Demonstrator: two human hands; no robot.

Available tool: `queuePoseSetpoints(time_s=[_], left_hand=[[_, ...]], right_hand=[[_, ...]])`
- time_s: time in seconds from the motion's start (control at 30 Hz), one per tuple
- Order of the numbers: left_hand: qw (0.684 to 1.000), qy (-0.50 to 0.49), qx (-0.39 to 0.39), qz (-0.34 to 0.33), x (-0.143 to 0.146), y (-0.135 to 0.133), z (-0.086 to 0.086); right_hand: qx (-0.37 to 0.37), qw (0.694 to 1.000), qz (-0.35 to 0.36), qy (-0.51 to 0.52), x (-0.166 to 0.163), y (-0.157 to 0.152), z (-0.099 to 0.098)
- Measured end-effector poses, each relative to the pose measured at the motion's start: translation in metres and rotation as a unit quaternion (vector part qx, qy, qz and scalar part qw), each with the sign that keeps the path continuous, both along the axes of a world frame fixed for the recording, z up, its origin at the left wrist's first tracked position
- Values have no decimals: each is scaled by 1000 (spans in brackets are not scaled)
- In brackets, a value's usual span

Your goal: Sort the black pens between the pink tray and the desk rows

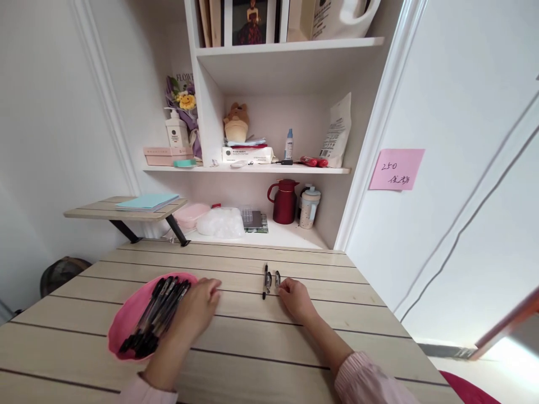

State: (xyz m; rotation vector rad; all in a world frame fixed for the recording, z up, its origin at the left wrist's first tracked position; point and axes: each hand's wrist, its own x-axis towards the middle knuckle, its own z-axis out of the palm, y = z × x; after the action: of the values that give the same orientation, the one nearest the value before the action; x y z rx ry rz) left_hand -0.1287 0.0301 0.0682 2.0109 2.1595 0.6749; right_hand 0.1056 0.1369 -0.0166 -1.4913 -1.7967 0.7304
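Note:
My left hand hovers at the right rim of a pink tray, its fingers loosely bent and apart with nothing in them. Many black-capped pens lie in a pile in that tray; my wrist and hand cover part of the pile. On the table in front, one black pen lies pointing away from me. Close beside it is a small dark oval piece with a pale middle. My right hand has its fingertips pinched at the lower end of a similar dark oval piece, just to the right.
A small raised shelf with blue paper stands at the table's back left. Behind the slatted table, a cabinet holds a red jug, a cup and a bubble-wrap bundle. A pink note hangs at right.

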Motion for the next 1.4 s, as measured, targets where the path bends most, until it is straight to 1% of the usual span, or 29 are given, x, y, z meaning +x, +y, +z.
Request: queuePoseSetpoints(time_s=[0.07,0.17,0.27,0.4,0.5,0.6,0.67,0.7,0.77,0.87,0.9,0.93,1.0,1.07,1.17,1.3,1.4], left_hand=[[998,1,-16,-64,22,7,-11],[994,27,-47,-93,45,17,-25],[991,56,-67,-103,51,25,-32],[990,63,-72,-108,52,31,-37],[989,67,-77,-111,59,30,-41],[990,72,-75,-96,64,25,-41],[993,78,-67,-61,55,22,-34],[994,82,-61,-34,45,21,-28],[994,89,-50,34,15,15,-13],[982,93,-51,155,-43,-1,7],[974,90,-59,198,-60,-8,12],[968,85,-72,225,-75,-14,15],[960,73,-97,253,-94,-23,16],[957,69,-120,256,-98,-27,14],[956,80,-139,246,-89,-24,8],[952,103,-144,250,-77,-14,-1],[950,115,-142,254,-79,-12,-6]], right_hand=[[0,999,-2,-43,-8,-4,5],[-3,995,-11,-96,-14,-8,8],[-7,991,-22,-135,-10,-9,10],[-12,986,-39,-163,7,-6,11],[-13,984,-47,-170,14,0,12],[-10,984,-43,-170,10,10,12],[-3,984,-45,-174,3,18,11],[0,983,-49,-178,-1,22,11],[0,980,-55,-192,-8,28,8],[-8,977,-49,-207,-12,33,5],[-11,976,-46,-210,-13,33,5],[-12,976,-46,-213,-12,33,4],[-17,974,-50,-220,-10,31,4],[-21,972,-55,-227,-8,28,4],[-25,970,-60,-234,-3,23,4],[-31,970,-64,-232,7,18,5],[-37,973,-65,-216,19,15,5]])
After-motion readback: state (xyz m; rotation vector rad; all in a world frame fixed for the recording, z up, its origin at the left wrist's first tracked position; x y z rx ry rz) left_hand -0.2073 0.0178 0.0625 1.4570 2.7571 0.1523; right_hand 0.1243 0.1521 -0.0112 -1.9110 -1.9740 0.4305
